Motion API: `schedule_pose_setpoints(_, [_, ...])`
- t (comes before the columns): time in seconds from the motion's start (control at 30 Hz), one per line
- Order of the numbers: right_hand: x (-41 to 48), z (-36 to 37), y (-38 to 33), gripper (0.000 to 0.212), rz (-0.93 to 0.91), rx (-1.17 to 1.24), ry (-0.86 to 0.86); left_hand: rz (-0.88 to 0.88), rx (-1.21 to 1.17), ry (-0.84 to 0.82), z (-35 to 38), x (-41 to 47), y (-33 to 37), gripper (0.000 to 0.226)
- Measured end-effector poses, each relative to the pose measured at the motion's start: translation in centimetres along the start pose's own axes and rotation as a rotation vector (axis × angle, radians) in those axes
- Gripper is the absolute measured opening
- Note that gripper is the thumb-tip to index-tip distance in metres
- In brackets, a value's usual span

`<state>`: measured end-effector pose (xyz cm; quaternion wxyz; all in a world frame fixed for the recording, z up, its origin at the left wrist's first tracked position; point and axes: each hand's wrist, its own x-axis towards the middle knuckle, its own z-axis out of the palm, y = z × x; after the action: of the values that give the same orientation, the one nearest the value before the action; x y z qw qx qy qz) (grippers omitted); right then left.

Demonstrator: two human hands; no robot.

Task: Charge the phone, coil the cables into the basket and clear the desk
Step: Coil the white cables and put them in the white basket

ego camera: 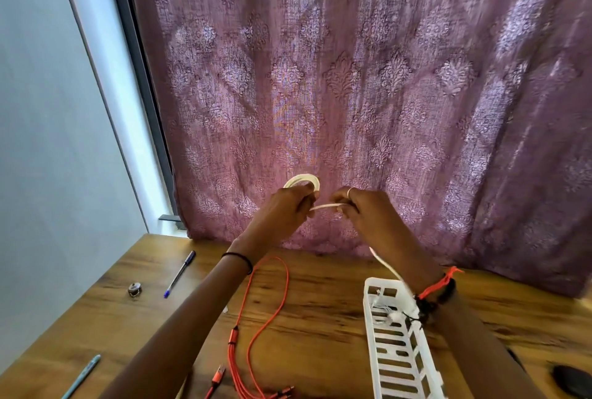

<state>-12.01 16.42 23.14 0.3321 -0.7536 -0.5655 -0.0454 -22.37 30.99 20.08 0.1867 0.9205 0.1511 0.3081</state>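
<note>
Here, a mauve patterned curtain (pixel 352 78) fills most of the frame, from the top edge down to the centre. A pale wall (pixel 48 110) takes up the left side. A wooden surface (pixel 320 302) spans the bottom third.

Your two forearms rise from the bottom edge to the middle of the frame, where your hands are held up in front of the curtain, above the surface. Your left hand (pixel 288 206) has its fingers curled round a small coil of white cable (pixel 301 177), whose loops stand up above the knuckles. Your right hand (pixel 368 209), just beside it, pinches a short straight stretch of the same cable that runs between the two hands. From the right hand, the cable trails down behind your right wrist toward the basket.

The white slatted basket (pixel 384 284) stands on the surface at lower right, partly behind your right forearm. What lies inside it is too blurred to tell.

An orange cable (pixel 233 360) lies loose on the surface at lower centre, between your arms, one loop reaching up toward the curtain and its connectors near the bottom edge.

At left on the surface lie a blue pen (pixel 179 273), a light teal pen (pixel 81 376) in the lower left corner, and a small round metal object (pixel 134 289) near the blue pen. A dark rounded object (pixel 570 379) sits at the lower right edge.
</note>
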Motion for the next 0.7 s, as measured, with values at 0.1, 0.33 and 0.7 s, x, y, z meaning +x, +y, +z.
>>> schedule_pose_setpoints(0.1, [0.3, -0.6, 0.4, 0.018, -0.082, -0.111, 0.068, -0.046, -0.095, -0.076, 0.4, -0.2, 0.5, 0.021])
schedule_pose_setpoints(0.33, [0.3, 0.1, 1.5, 0.014, -0.238, -0.304, 0.302, -0.226, -0.735, -0.253, -0.2, -1.1, 2.1, 0.036])
schedule_pose_setpoints(0.7, [-0.2, 5.1, 1.7, 0.041, 0.011, 0.169, 0.316, -0.399, -1.130, -0.171, 1.1, -1.2, 1.9, 0.022])
